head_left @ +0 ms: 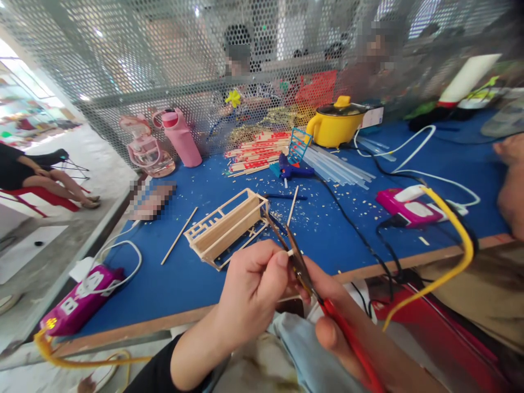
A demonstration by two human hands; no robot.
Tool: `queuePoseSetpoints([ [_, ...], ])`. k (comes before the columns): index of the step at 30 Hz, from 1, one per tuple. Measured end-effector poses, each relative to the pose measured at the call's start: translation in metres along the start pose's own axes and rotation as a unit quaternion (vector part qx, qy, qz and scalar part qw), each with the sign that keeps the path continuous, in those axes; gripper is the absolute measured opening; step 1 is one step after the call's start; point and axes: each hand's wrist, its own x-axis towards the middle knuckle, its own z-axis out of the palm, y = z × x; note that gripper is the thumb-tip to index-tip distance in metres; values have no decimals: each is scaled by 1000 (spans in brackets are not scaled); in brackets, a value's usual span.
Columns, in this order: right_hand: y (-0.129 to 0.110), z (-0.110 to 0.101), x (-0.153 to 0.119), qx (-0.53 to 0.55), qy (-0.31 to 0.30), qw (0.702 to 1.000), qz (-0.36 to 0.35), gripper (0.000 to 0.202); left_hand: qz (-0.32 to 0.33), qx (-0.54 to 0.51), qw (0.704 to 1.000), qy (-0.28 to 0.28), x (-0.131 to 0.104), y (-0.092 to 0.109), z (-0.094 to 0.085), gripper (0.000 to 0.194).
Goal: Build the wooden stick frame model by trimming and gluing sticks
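Note:
Near the front edge of the blue table, my left hand (256,284) is closed, with a short pale wooden piece (291,252) pinched between thumb and fingers. My right hand (339,322) grips red-handled scissors (333,311). Their metal blades are parted and point up and left, with the wooden piece close to them. Behind my left hand, a small frame model made of thin wooden sticks (229,224) lies on the blue table (172,289). Loose sticks lie on either side of it, one on the left (179,236) and one on the right (293,205).
Behind are a blue glue gun (292,168), a pile of sticks (257,153), clear glue sticks (339,166), a yellow pot (338,125) and pink bottles (182,139). Power strips (79,300) and cables flank the work. Another person's hand (511,180) is at the right.

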Motion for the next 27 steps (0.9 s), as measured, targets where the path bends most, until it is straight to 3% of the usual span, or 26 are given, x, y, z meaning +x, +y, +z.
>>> queuePoseSetpoints([
  [8,27,9,5,1,38,997,-67,67,83,-4,994,-75,-2,-15,-7,30],
  [17,42,9,3,-20,-34,999,-27,32,117,-3,990,-81,-4,-30,-7,33],
  [23,36,11,2,-48,-54,997,28,26,109,33,992,-57,-7,-39,-9,35],
  [25,34,14,-1,-58,-3,997,51,45,120,51,990,-48,-9,-41,-10,37],
  [27,34,18,-3,-66,109,988,86,65,126,58,989,-54,-10,-43,-11,39],
])
